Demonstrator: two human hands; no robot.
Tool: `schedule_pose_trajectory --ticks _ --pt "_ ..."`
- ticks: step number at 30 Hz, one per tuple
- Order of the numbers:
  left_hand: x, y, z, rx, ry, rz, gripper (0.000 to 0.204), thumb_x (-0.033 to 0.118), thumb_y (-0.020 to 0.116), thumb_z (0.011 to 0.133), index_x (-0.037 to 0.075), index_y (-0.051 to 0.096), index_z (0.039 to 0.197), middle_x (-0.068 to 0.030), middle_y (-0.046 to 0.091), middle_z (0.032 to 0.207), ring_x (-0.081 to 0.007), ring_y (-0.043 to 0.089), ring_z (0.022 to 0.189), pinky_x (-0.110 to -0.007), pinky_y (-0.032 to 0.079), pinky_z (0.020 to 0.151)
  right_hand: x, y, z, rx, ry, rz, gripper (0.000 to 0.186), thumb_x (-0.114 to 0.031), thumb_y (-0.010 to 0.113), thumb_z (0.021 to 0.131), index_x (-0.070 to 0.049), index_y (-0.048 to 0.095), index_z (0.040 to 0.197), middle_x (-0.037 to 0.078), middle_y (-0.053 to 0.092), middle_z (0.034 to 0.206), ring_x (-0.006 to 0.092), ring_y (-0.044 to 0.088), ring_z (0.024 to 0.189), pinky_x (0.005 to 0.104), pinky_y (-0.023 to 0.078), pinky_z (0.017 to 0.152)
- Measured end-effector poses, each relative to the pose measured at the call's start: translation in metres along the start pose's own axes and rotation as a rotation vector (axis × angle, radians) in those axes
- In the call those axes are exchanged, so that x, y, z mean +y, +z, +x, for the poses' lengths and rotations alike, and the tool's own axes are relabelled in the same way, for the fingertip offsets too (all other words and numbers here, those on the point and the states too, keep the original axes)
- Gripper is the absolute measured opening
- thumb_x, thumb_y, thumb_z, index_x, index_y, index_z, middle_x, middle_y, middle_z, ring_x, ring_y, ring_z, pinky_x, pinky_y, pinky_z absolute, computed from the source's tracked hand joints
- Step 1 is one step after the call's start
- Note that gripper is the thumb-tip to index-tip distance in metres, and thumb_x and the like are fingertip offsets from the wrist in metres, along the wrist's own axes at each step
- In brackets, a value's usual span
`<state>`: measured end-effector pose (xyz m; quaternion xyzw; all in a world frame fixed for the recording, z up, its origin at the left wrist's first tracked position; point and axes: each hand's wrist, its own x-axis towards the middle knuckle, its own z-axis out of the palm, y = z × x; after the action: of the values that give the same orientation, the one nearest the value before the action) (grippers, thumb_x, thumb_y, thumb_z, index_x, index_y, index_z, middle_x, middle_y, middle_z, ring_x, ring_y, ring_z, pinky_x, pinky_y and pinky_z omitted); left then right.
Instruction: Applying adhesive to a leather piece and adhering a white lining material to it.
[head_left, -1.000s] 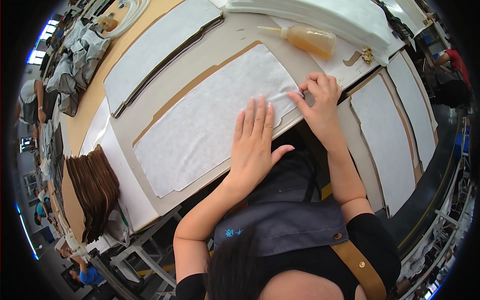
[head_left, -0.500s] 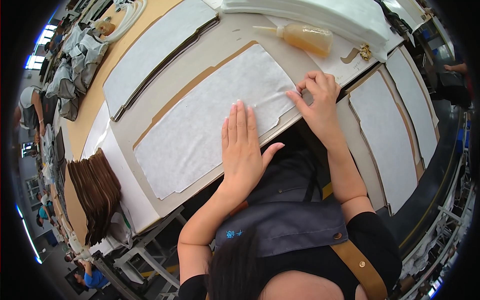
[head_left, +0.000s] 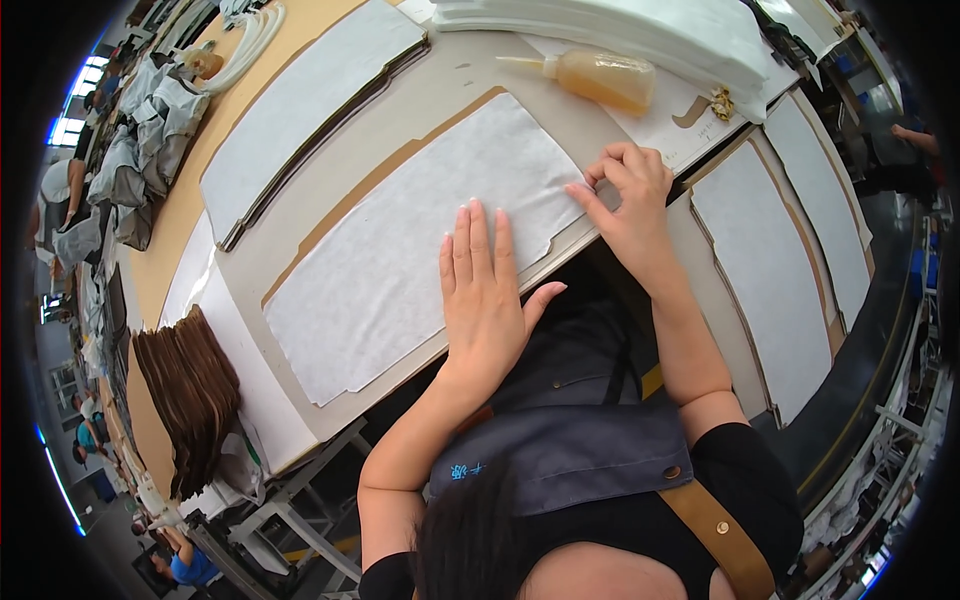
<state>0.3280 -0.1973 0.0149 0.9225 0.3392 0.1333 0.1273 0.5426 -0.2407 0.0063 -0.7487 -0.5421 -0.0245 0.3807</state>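
A white fabric sheet (head_left: 400, 270) lies on a brown panel (head_left: 390, 160), whose far edge shows as a strip past the sheet. My left hand (head_left: 484, 305) rests flat on the sheet near its front edge, fingers stretched out and thumb apart, holding nothing. At the sheet's right end, my right hand (head_left: 636, 205) pinches its edge between thumb and forefinger, the other fingers curled. Small creases run through the fabric close to that pinch. The exact fingertip contact is partly hidden by the hand.
Beyond the sheet lies a squeeze bottle (head_left: 605, 80) of amber liquid. White-covered panels (head_left: 310, 110) stand stacked at the far left, with more panels (head_left: 770, 265) to the right. Brown pieces (head_left: 190, 395) are piled at the left. Thick white material (head_left: 620, 25) lies at the back.
The whole view has shifted slightly. Both hands keep nearly the same places on the sheet, the left flat and the right pinching its edge.
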Motion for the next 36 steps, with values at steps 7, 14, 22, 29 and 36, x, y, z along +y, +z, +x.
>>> schedule_pose_trajectory --ticks 7,14,22,29,36 --pt "-0.028 -0.043 0.04 0.117 0.064 -0.383 0.028 0.005 0.06 0.099 0.001 0.061 0.127 -0.0188 0.066 0.117 -0.0372 0.063 0.11 -0.045 0.05 0.093 -0.024 -0.009 0.003 0.019 -0.114 0.031 0.018 -0.021 0.085 0.082 -0.012 0.071 0.089 -0.001 0.065 0.105 0.0234 0.054 0.108 0.0419 0.032 0.098" --pt "-0.035 -0.056 0.096 -0.136 0.338 -0.282 0.031 0.0 0.069 0.089 0.012 0.068 0.118 -0.009 0.068 0.099 -0.0299 0.067 0.092 -0.041 0.052 0.082 -0.043 -0.017 0.007 -0.041 -0.205 0.121 0.014 -0.017 0.082 0.084 -0.013 0.071 0.089 -0.005 0.072 0.1 0.0216 0.057 0.107 0.0413 0.029 0.1" --pt "-0.04 -0.061 0.113 -0.199 0.45 -0.193 0.022 0.003 0.074 0.085 0.011 0.069 0.105 -0.0068 0.066 0.091 -0.028 0.066 0.086 -0.041 0.051 0.077 -0.033 -0.028 0.013 -0.218 -0.102 0.388 0.006 -0.012 0.074 0.091 -0.011 0.075 0.097 -0.004 0.072 0.094 0.0172 0.058 0.104 0.0376 0.028 0.104" --pt "-0.058 -0.089 0.096 -0.19 0.363 -0.247 0.019 -0.003 0.072 0.083 0.008 0.067 0.097 -0.0054 0.064 0.089 -0.023 0.065 0.083 -0.036 0.053 0.076 -0.027 -0.011 0.025 -0.216 -0.212 0.113 0.006 -0.014 0.072 0.091 -0.01 0.077 0.093 -0.003 0.072 0.091 0.018 0.058 0.103 0.0398 0.033 0.1" --pt "-0.072 -0.109 0.071 -0.098 0.349 -0.239 0.022 -0.005 0.076 0.079 0.009 0.067 0.093 -0.0047 0.063 0.089 -0.0244 0.064 0.086 -0.038 0.051 0.077 -0.042 -0.004 0.025 -0.293 -0.326 -0.212 0.007 -0.008 0.074 0.084 -0.009 0.076 0.091 -0.002 0.069 0.091 0.0208 0.057 0.103 0.0393 0.036 0.096"
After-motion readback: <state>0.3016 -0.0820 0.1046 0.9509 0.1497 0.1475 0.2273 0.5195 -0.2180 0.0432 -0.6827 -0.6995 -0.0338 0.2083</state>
